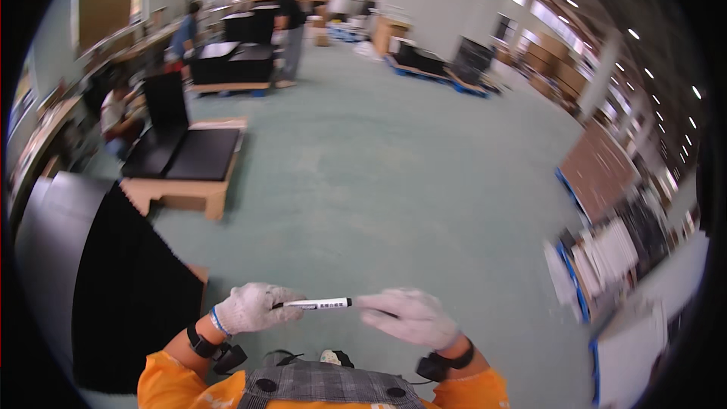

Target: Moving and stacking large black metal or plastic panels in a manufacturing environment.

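A white marker pen (pixel 327 304) with dark print and a black end lies nearly level in front of me. My left hand (pixel 257 308), in a white knit glove, is closed on its left part; a dark bit shows at the fingers. My right hand (pixel 409 316), gloved too and somewhat blurred, is beside the pen's black right end, seemingly just apart from it. Its fingers stretch toward the pen, with a dark slit between thumb and fingers; I see nothing clear in it. Dark devices are strapped on both wrists.
Black panels (pixel 129 280) stand close on my left. Beyond, black boards lie on a cardboard-topped pallet (pixel 185 193) beside a crouching person (pixel 121 117). Two more people work at a farther black stack (pixel 231 68). Stacked sheets (pixel 606 254) on blue pallets line the right. Green floor (pixel 363 182) stretches between.
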The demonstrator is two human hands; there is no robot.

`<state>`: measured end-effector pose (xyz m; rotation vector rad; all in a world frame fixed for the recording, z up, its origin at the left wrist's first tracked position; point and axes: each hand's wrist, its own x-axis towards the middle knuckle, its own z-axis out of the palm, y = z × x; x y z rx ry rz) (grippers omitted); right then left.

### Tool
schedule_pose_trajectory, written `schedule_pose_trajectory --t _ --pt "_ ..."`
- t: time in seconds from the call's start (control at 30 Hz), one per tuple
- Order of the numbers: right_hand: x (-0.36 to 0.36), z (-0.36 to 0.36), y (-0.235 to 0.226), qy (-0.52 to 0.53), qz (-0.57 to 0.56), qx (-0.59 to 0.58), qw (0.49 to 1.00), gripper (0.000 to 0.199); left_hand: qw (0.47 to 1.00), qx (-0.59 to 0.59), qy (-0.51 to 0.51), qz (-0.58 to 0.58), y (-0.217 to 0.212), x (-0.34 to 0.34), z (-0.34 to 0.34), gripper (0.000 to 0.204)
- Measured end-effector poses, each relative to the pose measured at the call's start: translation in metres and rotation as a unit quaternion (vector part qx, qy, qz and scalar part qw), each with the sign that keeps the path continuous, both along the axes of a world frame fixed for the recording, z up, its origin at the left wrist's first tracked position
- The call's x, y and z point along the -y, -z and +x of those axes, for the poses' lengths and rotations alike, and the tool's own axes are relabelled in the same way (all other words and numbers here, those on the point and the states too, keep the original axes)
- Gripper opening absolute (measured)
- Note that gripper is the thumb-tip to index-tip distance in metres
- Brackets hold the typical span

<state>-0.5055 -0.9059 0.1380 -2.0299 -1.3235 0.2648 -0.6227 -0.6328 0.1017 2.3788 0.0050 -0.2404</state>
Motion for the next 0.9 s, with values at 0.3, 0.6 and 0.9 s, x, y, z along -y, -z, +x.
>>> schedule_pose_trajectory --t 0.3,0.6,0.9 --pt "-0.024 0.088 -0.084 -0.467 -0.153 -0.217 0.844 0.033 0.988 -0.014 -0.152 -0.025 0.018 -0.123 0.063 0.039" --pt "-0.22 0.234 -0.046 -0.341 -0.178 -0.2 0.901 0.033 0.978 0.003 -0.208 -0.009 0.001 -0.276 0.154 0.037" --pt "-0.362 0.34 0.025 -0.214 -0.197 -0.208 0.934 0.032 0.964 0.01 -0.264 -0.013 -0.015 -0.356 0.221 0.036"
